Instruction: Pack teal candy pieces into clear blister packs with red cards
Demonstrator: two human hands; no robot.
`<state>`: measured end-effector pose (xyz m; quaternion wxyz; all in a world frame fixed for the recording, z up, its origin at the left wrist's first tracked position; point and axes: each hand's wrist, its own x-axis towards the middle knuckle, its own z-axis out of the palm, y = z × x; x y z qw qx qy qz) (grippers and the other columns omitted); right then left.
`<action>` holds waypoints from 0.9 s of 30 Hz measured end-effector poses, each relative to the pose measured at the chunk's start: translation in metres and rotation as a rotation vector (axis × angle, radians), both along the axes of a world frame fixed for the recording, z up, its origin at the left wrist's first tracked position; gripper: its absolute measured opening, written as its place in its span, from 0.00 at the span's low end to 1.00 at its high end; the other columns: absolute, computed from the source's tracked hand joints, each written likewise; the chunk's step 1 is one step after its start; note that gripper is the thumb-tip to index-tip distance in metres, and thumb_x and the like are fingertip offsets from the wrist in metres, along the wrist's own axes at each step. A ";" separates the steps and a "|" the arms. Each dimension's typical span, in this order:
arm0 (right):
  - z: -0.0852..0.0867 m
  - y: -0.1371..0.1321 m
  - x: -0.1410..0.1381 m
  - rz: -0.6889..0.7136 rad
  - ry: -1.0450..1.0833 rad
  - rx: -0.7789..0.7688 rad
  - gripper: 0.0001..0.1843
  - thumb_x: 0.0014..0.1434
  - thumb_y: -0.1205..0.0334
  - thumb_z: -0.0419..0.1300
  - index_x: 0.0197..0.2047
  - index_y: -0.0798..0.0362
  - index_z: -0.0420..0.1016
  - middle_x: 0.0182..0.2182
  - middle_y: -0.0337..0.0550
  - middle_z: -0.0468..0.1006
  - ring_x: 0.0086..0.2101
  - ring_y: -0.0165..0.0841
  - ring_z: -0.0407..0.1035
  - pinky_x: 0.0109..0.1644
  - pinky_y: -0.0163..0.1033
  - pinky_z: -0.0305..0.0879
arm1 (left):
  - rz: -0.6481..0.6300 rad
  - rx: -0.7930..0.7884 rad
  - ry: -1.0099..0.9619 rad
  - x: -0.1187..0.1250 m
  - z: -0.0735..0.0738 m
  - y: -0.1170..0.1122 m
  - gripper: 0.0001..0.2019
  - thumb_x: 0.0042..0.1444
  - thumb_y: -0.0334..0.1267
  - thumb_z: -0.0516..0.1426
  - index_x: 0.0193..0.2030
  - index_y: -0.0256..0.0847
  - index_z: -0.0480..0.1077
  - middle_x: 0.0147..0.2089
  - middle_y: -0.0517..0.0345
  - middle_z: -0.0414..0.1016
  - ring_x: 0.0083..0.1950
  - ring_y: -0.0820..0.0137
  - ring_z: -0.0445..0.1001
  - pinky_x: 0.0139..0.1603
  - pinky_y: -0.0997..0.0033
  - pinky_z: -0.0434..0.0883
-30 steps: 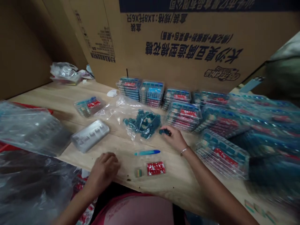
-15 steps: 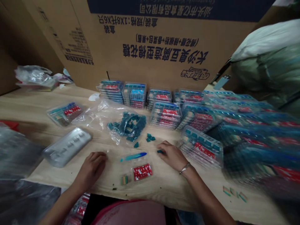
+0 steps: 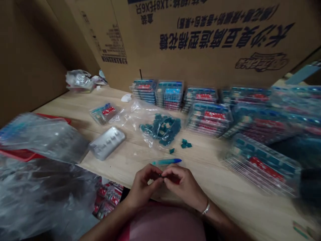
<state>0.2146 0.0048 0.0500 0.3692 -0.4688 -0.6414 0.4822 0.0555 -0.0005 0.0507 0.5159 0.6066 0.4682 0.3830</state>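
My left hand (image 3: 144,185) and my right hand (image 3: 183,184) meet at the near edge of the wooden table (image 3: 130,157), fingertips pinched together on a small dark piece I cannot make out. A red packet shows partly under the fingers. Just beyond them lies a blue-green pen (image 3: 167,162). Farther back, a clear bag of dark teal pieces (image 3: 162,129) lies open, with a few loose teal pieces (image 3: 185,144) beside it.
Stacks of clear blister packs (image 3: 209,118) line the back and right, below a large cardboard box (image 3: 213,43). A grey empty tray (image 3: 107,143) and one filled pack (image 3: 102,113) lie left of the bag. Crumpled plastic sheeting (image 3: 37,180) covers the near left.
My right hand drew back from the teal pieces to the table's near edge. My left hand moved right to meet it, and both pinch over the spot where the red packet lay.
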 end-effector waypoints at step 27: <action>-0.022 0.128 -0.042 0.330 -0.268 0.141 0.04 0.49 0.72 0.62 0.30 0.55 0.72 0.26 0.36 0.73 0.28 0.28 0.67 0.34 0.33 0.62 | 0.095 0.637 0.864 -0.101 -0.045 0.011 0.06 0.61 0.35 0.52 0.38 0.40 0.70 0.36 0.55 0.72 0.47 0.63 0.66 0.52 0.59 0.64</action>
